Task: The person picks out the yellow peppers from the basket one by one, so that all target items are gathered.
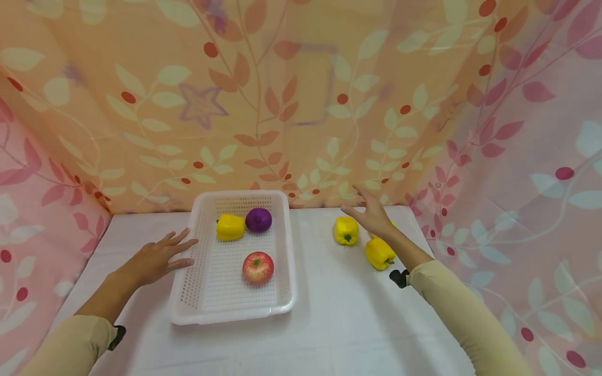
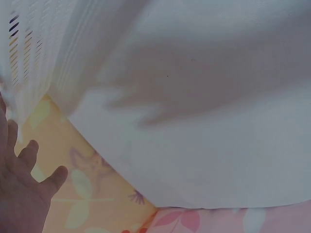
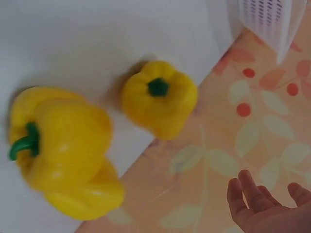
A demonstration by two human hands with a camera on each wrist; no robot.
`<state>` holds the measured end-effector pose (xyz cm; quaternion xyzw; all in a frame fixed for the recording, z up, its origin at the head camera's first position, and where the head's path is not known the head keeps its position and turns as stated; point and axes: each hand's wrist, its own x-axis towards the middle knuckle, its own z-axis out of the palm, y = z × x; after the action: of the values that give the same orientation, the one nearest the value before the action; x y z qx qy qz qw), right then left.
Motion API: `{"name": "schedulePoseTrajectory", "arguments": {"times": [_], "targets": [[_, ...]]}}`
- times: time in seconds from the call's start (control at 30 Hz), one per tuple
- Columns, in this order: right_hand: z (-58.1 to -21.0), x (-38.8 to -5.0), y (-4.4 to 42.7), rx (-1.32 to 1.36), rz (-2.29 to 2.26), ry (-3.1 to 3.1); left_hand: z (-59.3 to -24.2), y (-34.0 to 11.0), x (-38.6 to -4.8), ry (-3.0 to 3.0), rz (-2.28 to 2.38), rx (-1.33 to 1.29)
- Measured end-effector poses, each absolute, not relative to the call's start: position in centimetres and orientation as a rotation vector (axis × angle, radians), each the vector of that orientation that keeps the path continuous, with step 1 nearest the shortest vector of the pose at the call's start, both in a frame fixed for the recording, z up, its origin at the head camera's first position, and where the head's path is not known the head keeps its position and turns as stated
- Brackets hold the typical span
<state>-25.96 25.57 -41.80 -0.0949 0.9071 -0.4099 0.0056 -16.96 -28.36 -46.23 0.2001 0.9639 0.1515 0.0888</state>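
A white plastic basket (image 1: 277, 308) holds a yellow bell pepper (image 1: 230, 227), a purple onion (image 1: 258, 220) and a red apple (image 1: 257, 268). My left hand (image 1: 157, 256) is spread beside the basket's left side, its fingertips over the rim; whether they touch it I cannot tell. To the right, my right hand (image 1: 373, 215) hovers with loosely extended fingers and holds nothing. Below it on the table lie a yellow bell pepper (image 1: 346, 231) and another bell pepper (image 3: 68, 141) with a green stem. Behind that one a further yellow piece (image 3: 90, 199) shows, mostly hidden.
White cloth covers the table (image 1: 324, 324). Along its back edge hangs an orange leaf-patterned curtain (image 1: 291, 130), with pink patterned cloth (image 1: 527, 172) on the right side and more on the left.
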Motion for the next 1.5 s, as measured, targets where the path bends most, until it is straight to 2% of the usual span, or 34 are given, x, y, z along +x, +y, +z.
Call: {"name": "schedulePoseTrajectory", "arguments": {"times": [0.73, 0.97, 1.33, 1.5], "targets": [[-41.5, -27.9, 12.1, -0.462, -1.431, 2.705, -46.0, -28.2, -16.7, 2.841, 0.482, 0.553], [-42.1, -27.9, 8.0, -0.649, -1.374, 2.652, -46.0, -28.4, -16.7, 2.843, 0.48, 0.545], [-41.9, -26.9, 3.4, -0.701, -1.126, 2.717, -46.2, -28.4, -16.7, 2.854, 0.496, 0.573], [-42.8, -26.8, 2.1, -0.642, -1.208, 2.659, -46.1, -28.4, -16.9, 2.858, 0.491, 0.574]]}}
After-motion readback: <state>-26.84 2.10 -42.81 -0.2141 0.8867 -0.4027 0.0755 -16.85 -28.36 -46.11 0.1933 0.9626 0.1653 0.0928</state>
